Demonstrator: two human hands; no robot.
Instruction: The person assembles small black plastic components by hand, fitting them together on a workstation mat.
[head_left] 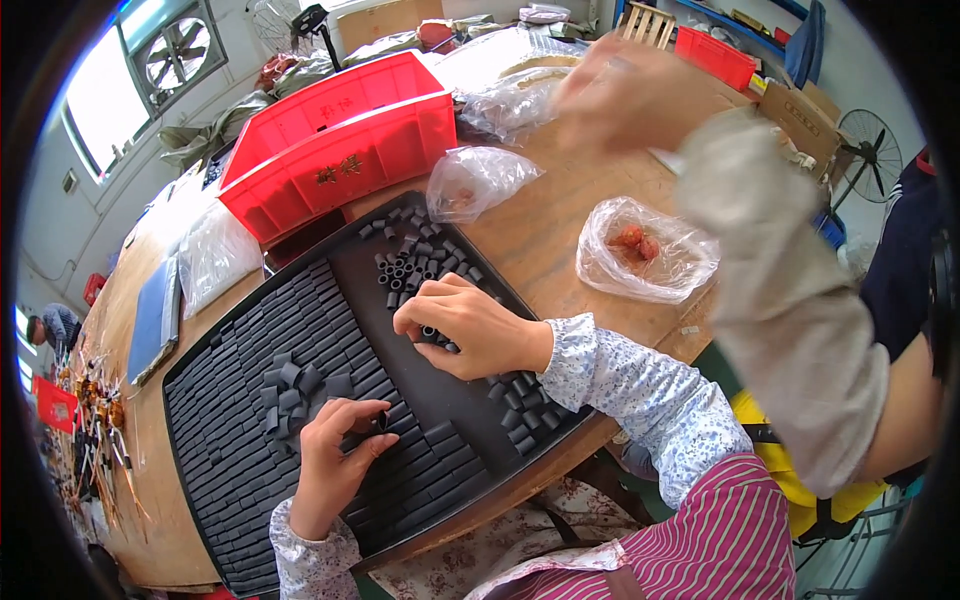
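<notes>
A large black tray [417, 370] lies in front of me. Tight rows of short black tubes [265, 350] fill its left side. My left hand [340, 455] is over these rows, thumb and forefinger pinched on one black tube [381, 421]. A small pile of loose black tubes [290, 388] rests on the rows just beyond it. Above the bare strip of tray, my right hand [475, 328] curls its fingers around several small black tubes [430, 333], partly hidden by the palm. More loose tubes [405, 265] are scattered in the tray beyond that hand, others [522, 408] nearer me.
Behind the tray stands a red plastic crate [345, 130]. Clear plastic bags [480, 183] lie on the wooden table [560, 185], and an open one [650, 285] holds reddish round items. From the right, another person's beige-sleeved arm [780, 250] reaches over the table, its hand [640, 95] blurred.
</notes>
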